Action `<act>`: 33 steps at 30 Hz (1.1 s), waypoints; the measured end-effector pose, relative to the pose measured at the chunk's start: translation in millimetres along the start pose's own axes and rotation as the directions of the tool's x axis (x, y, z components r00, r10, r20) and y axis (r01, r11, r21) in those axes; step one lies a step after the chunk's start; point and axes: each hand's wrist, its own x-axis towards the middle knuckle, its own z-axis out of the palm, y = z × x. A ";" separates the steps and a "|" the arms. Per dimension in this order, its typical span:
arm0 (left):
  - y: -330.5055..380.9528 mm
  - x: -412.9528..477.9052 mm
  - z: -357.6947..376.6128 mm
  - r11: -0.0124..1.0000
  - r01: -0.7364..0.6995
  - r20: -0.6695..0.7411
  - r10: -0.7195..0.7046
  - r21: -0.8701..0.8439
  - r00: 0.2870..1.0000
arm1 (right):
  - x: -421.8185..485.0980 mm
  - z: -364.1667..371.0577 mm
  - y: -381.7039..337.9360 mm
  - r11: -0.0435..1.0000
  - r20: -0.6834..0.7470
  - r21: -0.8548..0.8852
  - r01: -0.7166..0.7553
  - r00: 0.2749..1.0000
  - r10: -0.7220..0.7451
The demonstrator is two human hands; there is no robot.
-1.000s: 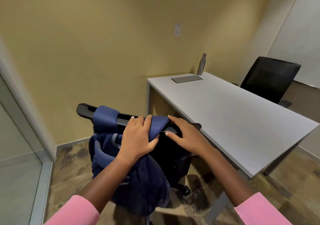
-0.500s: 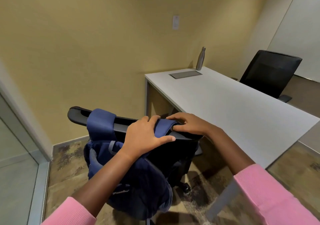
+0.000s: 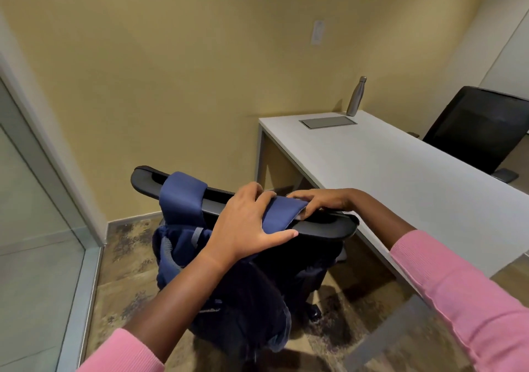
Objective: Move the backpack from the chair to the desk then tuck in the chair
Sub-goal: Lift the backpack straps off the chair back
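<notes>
A navy blue backpack (image 3: 229, 294) hangs on the back of a black office chair (image 3: 329, 227), its two blue straps looped over the top of the backrest. My left hand (image 3: 246, 228) lies flat over the right strap (image 3: 282, 214) with fingers spread around it. From the far side, my right hand (image 3: 323, 201) pinches the same strap at the backrest top. The other strap (image 3: 183, 197) lies untouched further left. The white desk (image 3: 400, 177) stands to the right of the chair. The chair's seat is hidden behind the bag.
A metal bottle (image 3: 356, 96) and a grey inset panel (image 3: 327, 121) sit at the desk's far end by the yellow wall. A second black chair (image 3: 481, 134) stands beyond the desk. A glass partition (image 3: 34, 228) runs along the left.
My right hand has slid over the backrest top onto the strap's far side. My left hand has spread a little wider over the strap. The backpack still hangs in place.
</notes>
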 end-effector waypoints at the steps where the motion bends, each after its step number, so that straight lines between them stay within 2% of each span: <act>1: 0.6 -0.3 0.0 1.000 0.005 0.002 -0.005 0.007 1.000 | -1.2 -0.7 1.9 1.000 -0.018 -0.004 0.014 1.000 -0.014; 4: 3.6 -0.3 -0.2 1.000 0.021 0.029 -0.022 0.009 0.999 | -7.9 -3.9 6.6 0.999 -0.081 -0.020 0.043 0.996 -0.045; 8: 7.5 1.3 -1.0 0.999 0.020 0.083 -0.022 0.030 0.996 | -17.7 -9.3 7.1 0.981 -0.147 -0.183 0.069 0.984 -0.096; 14: 14.8 0.3 -1.1 0.999 0.009 0.060 -0.012 0.047 0.998 | -36.1 -13.1 6.2 0.955 -0.243 -0.289 0.065 0.960 -0.139; 20: 19.6 4.1 1.5 0.999 0.013 0.058 -0.016 0.049 0.998 | -54.0 -19.5 0.1 0.928 -0.260 -0.372 0.020 0.958 -0.125; 28: 20.9 7.5 6.5 0.999 -0.031 0.020 0.031 0.021 0.999 | -79.8 -10.7 20.0 0.963 -0.319 -0.262 0.068 0.935 -0.153; 33: 24.5 7.1 6.8 1.000 -0.024 -0.012 0.024 0.003 1.000 | -87.5 2.1 38.2 0.981 -0.379 -0.048 0.190 0.905 -0.194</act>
